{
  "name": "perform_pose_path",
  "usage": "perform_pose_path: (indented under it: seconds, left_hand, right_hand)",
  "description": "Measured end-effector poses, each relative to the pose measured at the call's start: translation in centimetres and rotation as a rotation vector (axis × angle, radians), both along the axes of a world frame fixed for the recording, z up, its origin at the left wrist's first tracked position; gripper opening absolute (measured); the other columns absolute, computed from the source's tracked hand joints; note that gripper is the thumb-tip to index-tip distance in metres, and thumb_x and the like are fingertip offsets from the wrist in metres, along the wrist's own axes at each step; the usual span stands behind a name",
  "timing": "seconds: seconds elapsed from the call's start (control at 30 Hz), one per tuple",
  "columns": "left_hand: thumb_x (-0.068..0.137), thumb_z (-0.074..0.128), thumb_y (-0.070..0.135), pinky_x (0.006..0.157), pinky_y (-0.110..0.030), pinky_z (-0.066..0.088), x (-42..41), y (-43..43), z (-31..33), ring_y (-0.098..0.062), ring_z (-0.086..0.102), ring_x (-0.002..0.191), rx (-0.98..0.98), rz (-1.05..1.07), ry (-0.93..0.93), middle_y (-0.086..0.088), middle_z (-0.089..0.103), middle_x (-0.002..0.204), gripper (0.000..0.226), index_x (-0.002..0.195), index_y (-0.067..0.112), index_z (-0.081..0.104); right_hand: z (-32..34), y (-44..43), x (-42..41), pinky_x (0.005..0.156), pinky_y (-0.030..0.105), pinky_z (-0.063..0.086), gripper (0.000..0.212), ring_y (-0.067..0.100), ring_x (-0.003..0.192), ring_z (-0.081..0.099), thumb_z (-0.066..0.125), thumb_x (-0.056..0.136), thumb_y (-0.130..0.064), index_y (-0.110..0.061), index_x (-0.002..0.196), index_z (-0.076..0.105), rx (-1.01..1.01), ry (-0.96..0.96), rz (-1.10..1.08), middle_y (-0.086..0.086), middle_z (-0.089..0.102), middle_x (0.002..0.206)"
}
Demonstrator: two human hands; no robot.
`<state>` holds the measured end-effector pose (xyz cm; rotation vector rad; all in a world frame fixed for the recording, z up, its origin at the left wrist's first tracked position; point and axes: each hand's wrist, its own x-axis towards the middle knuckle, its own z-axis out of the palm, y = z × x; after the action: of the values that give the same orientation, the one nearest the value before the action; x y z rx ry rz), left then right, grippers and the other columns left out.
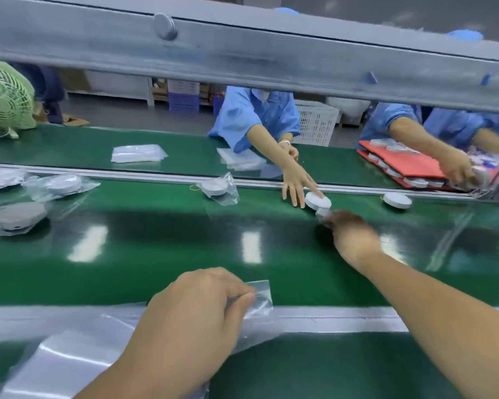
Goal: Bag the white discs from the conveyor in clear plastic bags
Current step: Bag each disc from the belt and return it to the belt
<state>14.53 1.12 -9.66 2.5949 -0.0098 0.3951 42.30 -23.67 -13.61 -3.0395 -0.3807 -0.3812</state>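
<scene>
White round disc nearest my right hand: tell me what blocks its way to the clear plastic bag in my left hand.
Only bare green conveyor belt lies between the white round disc and the clear plastic bag. Another worker's hand touches the disc's far side.

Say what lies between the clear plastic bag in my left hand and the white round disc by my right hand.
Only bare glossy green belt, in the head view.

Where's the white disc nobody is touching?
The white disc lies at right in the head view, on the green belt beside the far rail, near the red trays.
</scene>
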Motion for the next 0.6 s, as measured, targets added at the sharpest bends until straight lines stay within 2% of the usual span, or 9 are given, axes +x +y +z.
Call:
perform_pose_path:
  seconds: [0.07,0.1,0.13,0.17,0.27,0.33,0.47,0.53,0.6]
  left_hand:
    - [0.096,0.048,0.057,0.074,-0.024,0.053,-0.4,0.0,-0.6,0.009,0.057,0.093,-0.003,0.031,-0.014,0.044,0.056,0.105,0.018,0.103,0.051,0.064]
    - [0.096,0.049,0.056,0.074,-0.027,0.054,-0.6,0.0,-0.9,0.007,0.058,0.092,-0.008,0.045,-0.011,0.041,0.058,0.103,0.019,0.100,0.047,0.065]
    - [0.096,0.049,0.055,0.074,-0.029,0.055,-0.8,0.0,-1.1,0.005,0.060,0.091,-0.012,0.052,-0.009,0.039,0.060,0.102,0.020,0.098,0.045,0.067]
    - [0.096,0.050,0.055,0.074,-0.030,0.056,-1.0,0.0,-1.3,0.004,0.060,0.092,-0.023,0.054,-0.009,0.038,0.061,0.101,0.021,0.098,0.045,0.068]
    - [0.096,0.055,0.052,0.082,-0.030,0.056,-1.9,-0.5,-1.5,0.005,0.062,0.096,-0.082,0.039,-0.018,0.037,0.065,0.100,0.018,0.099,0.049,0.072]
    - [0.095,0.058,0.049,0.087,-0.029,0.054,-2.7,-0.9,-1.6,0.006,0.062,0.099,-0.140,-0.003,-0.031,0.036,0.067,0.099,0.017,0.098,0.047,0.074]
    - [0.094,0.058,0.058,0.093,-0.029,0.053,-5.6,-2.0,-1.2,0.002,0.066,0.100,-0.404,-0.236,0.070,0.023,0.072,0.103,0.032,0.100,0.032,0.076]
    - [0.078,0.071,0.064,0.087,-0.018,0.054,-7.4,-2.3,-0.7,0.002,0.068,0.102,-0.599,-0.314,0.135,0.023,0.073,0.106,0.038,0.112,0.046,0.072]
    - [0.065,0.081,0.060,0.082,-0.007,0.049,-9.0,-2.6,-0.9,0.008,0.066,0.103,-0.645,-0.305,0.071,0.032,0.070,0.109,0.055,0.117,0.060,0.063]
  right_hand:
    - [0.4,-0.2,-3.8,0.086,0.033,0.056,0.028,0.029,0.100,0.069,0.056,0.103,-0.014,-0.027,0.126,0.067,0.264,-0.049,0.153,-0.001,0.071,0.118]
    - [0.6,-0.4,-6.5,0.083,0.023,0.054,0.025,0.022,0.094,0.070,0.062,0.100,-0.015,-0.024,0.122,0.067,0.387,-0.090,0.256,-0.006,0.073,0.111]
    - [0.8,-0.5,-9.5,0.081,0.011,0.050,0.027,0.013,0.091,0.069,0.068,0.097,-0.013,-0.025,0.122,0.067,0.458,-0.130,0.363,-0.014,0.072,0.108]
    - [0.9,-0.8,-12.5,0.084,0.006,0.047,0.033,0.006,0.094,0.068,0.072,0.094,-0.011,-0.026,0.123,0.067,0.481,-0.164,0.472,-0.019,0.071,0.112]
    - [0.9,-1.6,-19.6,0.102,0.019,0.049,0.034,0.006,0.113,0.065,0.070,0.091,0.000,-0.019,0.119,0.075,0.369,-0.289,0.783,-0.012,0.071,0.123]
    - [1.4,-1.8,-22.8,0.102,0.024,0.051,0.031,0.011,0.115,0.068,0.064,0.092,0.000,-0.014,0.116,0.078,0.318,-0.334,0.907,-0.006,0.073,0.124]
    - [2.3,-1.3,-27.1,0.094,0.025,0.057,0.017,0.009,0.106,0.072,0.076,0.090,-0.006,-0.010,0.106,0.081,0.534,-0.334,0.882,-0.005,0.076,0.115]
    - [2.4,-0.7,-28.8,0.092,0.023,0.057,0.019,0.003,0.105,0.072,0.080,0.087,-0.017,-0.016,0.106,0.081,0.740,-0.258,0.793,-0.014,0.076,0.114]
    - [2.6,0.0,-30.2,0.096,0.023,0.054,0.019,0.006,0.114,0.069,0.077,0.090,-0.035,-0.026,0.107,0.081,0.865,-0.157,0.750,-0.019,0.074,0.118]
